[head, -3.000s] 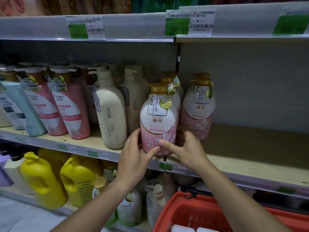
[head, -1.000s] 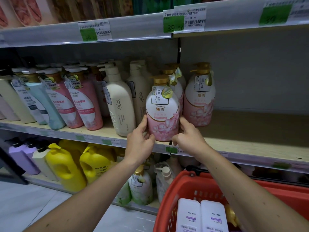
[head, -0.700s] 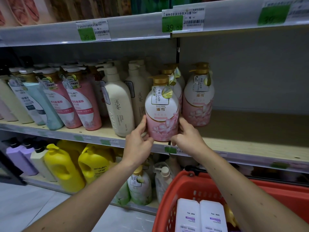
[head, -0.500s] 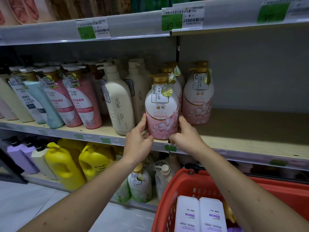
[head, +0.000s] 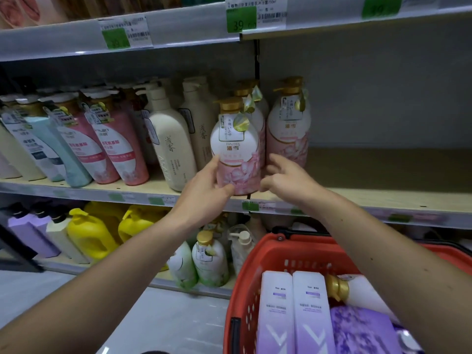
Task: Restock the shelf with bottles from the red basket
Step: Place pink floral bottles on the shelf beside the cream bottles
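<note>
Red plastic basket (head: 258, 267), nearest, lower right: holds two white-and-lilac bottles (head: 293, 310) lying side by side, a purple pack (head: 362, 330) and a gold-capped cream bottle (head: 357, 292) to their right. Stock remains to be shelved.

Left hand (head: 204, 192), mid distance: thumb and fingers wrapped round the lower left side of the pink floral bottle (head: 236, 152), grasping it.

Right hand (head: 286, 177), mid distance: half a second ago it gripped the bottle's right side; now it sits just beside it, fingers loosely spread and released, holding nothing.

Pink floral bottle, gold pump cap: upright at the front edge of the middle shelf (head: 383, 200), label facing out, in front of two like bottles (head: 287, 129) in the row behind. Over the last three seconds its face has been squared up to the aisle.

Cream bottles (head: 171, 146) and pink tubes (head: 120, 146): farther left on the same shelf. Right half of the shelf bare.

Assessment: placement of this item is likely complete; the freed right hand is best placed to drop to the basket for the next bottle, once the left lets go.
</note>
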